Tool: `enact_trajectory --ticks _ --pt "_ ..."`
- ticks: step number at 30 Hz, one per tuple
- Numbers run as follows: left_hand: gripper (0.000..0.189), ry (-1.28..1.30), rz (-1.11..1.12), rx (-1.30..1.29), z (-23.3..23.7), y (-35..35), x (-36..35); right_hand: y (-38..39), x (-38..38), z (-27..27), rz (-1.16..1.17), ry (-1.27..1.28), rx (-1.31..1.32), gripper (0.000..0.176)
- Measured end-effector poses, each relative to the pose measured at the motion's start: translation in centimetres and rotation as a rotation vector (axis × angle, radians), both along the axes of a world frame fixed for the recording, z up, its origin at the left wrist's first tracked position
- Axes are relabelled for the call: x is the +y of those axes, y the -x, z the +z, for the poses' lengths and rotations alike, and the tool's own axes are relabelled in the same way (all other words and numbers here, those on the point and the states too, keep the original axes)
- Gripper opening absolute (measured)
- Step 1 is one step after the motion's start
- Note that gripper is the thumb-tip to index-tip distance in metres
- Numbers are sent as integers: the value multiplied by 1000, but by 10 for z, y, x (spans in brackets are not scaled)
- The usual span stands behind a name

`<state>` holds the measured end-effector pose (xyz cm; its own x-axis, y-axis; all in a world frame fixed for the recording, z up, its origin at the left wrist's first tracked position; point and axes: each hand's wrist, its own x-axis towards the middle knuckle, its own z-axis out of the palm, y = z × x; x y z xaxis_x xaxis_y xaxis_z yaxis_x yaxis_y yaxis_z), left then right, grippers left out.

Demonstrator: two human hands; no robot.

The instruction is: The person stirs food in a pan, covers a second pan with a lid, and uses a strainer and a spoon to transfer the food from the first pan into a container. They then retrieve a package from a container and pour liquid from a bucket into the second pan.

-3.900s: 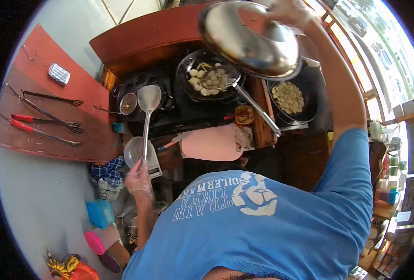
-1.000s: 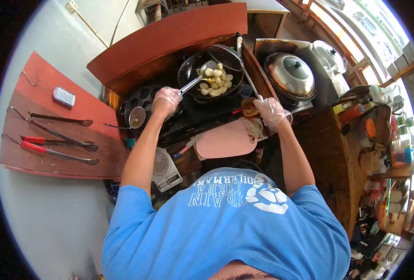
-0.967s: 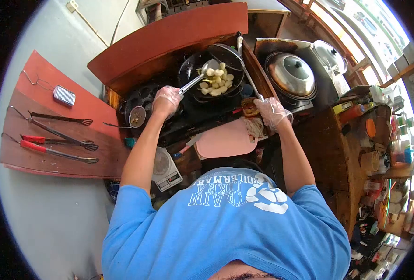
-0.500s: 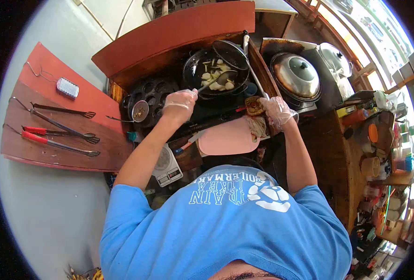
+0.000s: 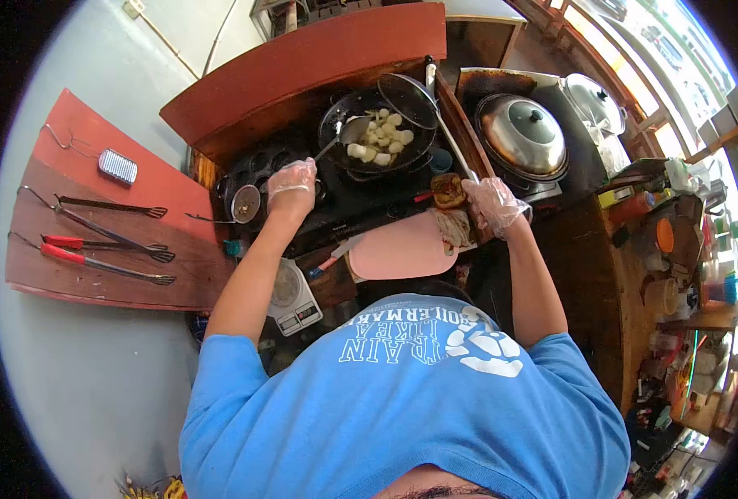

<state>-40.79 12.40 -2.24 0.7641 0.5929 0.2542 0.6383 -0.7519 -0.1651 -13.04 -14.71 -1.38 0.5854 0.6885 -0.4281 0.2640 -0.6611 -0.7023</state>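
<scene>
The left hand (image 5: 292, 185) is gripping the handle of a metal spatula (image 5: 354, 130), its fingers closed round it. The right hand (image 5: 495, 202) is clamping the near end of the long handle of the black pan (image 5: 341, 158) in the upper middle of the frame. Pale food chunks (image 5: 383, 141) are lying in the pan (bunched toward its right side), with the spatula head just left of them. A lidded pot (image 5: 520, 133) is standing to the right, and a pink cutting board (image 5: 402, 249) is lying on the desk (image 5: 589, 249) below.

A hard push could be sending chunks over the far rim, and the thin gloves are working close to the heat.

Half a second ago the spatula head was lower right in the pan, and the left hand was nearer it.
</scene>
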Motion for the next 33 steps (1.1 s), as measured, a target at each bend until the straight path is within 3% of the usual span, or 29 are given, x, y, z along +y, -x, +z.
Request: enact_trajectory --ticks 3,4,6,16,18,20,22,23,25,27,33 --pt "35 22 26 -44 7 -3 -6 -16 -2 -33 107 -149 -78 49" --pt "37 26 53 -58 15 -4 -11 -13 -2 -23 106 -151 -80 49" --pt "35 55 90 -31 25 0 -18 -4 -3 -5 -94 -59 115 48" --pt "29 172 151 6 12 -23 -17 -17 -6 -24 -110 -103 216 41" --pt "28 410 363 59 17 -30 -15 -27 -8 -42 91 -201 72 40" --pt "29 465 323 96 -18 -27 24 -16 -6 -17 17 -153 148 39" --pt "32 559 216 83 -13 -23 28 -14 -5 -14 -63 -108 222 39" --pt "32 556 216 85 -13 -19 26 -17 -6 -22 9 -144 174 39" --pt "34 457 239 -180 -7 -17 17 -16 -8 -20 76 -180 126 39" --pt "35 335 278 -131 3 -16 8 -16 -6 -14 -37 -87 205 38" --pt "45 124 90 -91 21 1 -21 -21 -9 -21 -61 -98 207 41"
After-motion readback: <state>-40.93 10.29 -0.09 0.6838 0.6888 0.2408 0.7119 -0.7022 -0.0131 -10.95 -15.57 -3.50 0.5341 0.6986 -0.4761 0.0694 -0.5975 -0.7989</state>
